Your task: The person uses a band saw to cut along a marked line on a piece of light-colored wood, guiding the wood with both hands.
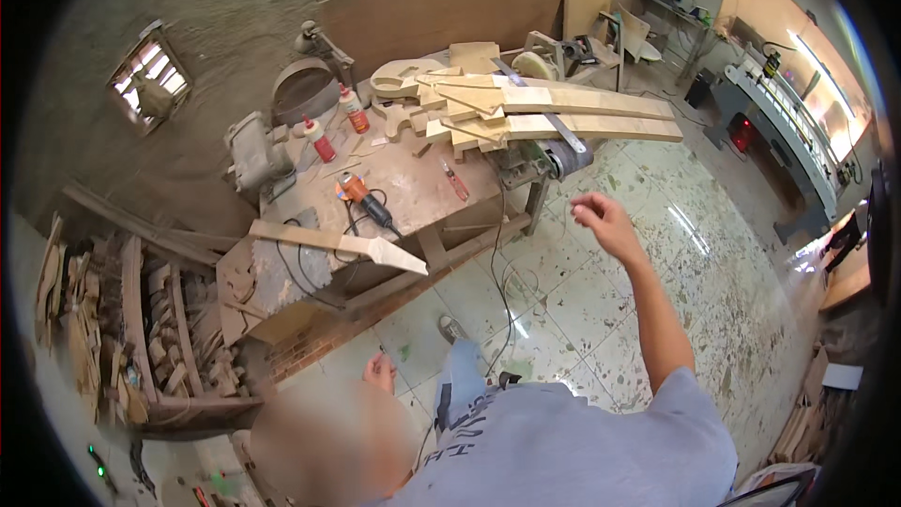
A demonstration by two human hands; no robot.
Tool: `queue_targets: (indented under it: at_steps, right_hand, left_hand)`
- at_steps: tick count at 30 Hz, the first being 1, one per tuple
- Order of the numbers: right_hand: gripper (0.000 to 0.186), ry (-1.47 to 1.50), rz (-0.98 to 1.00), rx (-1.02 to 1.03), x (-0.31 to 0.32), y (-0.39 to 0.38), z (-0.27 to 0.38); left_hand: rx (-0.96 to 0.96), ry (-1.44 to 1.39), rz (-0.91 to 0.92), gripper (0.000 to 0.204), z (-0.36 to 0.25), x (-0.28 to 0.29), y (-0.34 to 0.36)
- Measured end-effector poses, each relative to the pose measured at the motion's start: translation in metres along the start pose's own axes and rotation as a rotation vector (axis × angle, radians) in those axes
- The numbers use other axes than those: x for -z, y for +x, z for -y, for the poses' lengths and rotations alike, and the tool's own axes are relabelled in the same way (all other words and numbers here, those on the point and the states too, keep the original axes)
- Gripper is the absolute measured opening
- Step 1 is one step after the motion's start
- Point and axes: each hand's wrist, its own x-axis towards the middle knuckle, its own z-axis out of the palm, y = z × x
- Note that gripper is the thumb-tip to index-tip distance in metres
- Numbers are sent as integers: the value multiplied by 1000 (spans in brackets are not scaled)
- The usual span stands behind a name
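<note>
My right hand [605, 223] is raised over the tiled floor, right of the workbench. Its fingers are loosely bent with a gap to the thumb, and nothing shows in them. Lower down, in front of the bench, my left hand [379, 374] has its fingers drawn together; a tiny dark thing shows at their tips, too small to name. Nearest to it, a long pale wooden piece with an angled end [375, 249] overhangs the bench edge. Behind that lie an orange and black corded power tool [368, 204] and a red-handled hand tool [454, 179]. A blur hides much of my left forearm.
On the workbench [413, 216] are stacked wooden boards [591, 99], a metal straightedge [554, 122] and two red-and-white bottles [353, 109]. A cable [497, 263] hangs to the floor. Wood scraps fill a rack [141, 319] at left; a grey machine [788, 141] stands far right.
</note>
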Motion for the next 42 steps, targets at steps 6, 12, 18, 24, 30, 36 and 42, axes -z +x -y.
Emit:
queue_targets:
  at_steps: [6, 12, 18, 24, 30, 36, 42]
  right_hand:
    - [26, -216, -105, 86, 16, 108, 45]
    - [28, -338, -190, 149, 33, 178, 33]
    - [43, -606, -222, 334, 82, 236, -1]
    - [99, -920, 334, 90, 158, 302, -77]
    - [82, -801, 504, 244, 160, 333, -53]
    - [61, -799, 472, 545, 168, 346, -72]
    - [60, -868, 328, 671, 170, 331, -30]
  left_hand:
    - [-53, -133, 125, 30, -98, -95, 121]
    - [-180, -33, 348, 26, -176, -192, 207]
    - [-277, 46, 507, 25, -233, -255, 244]
    - [-294, 129, 461, 25, -255, -301, 203]
    - [-185, -10, 238, 26, -230, -299, 127]
    - [-65, -129, 16, 27, -198, -307, 44]
    - [-103, -179, -65, 29, -204, -296, 19]
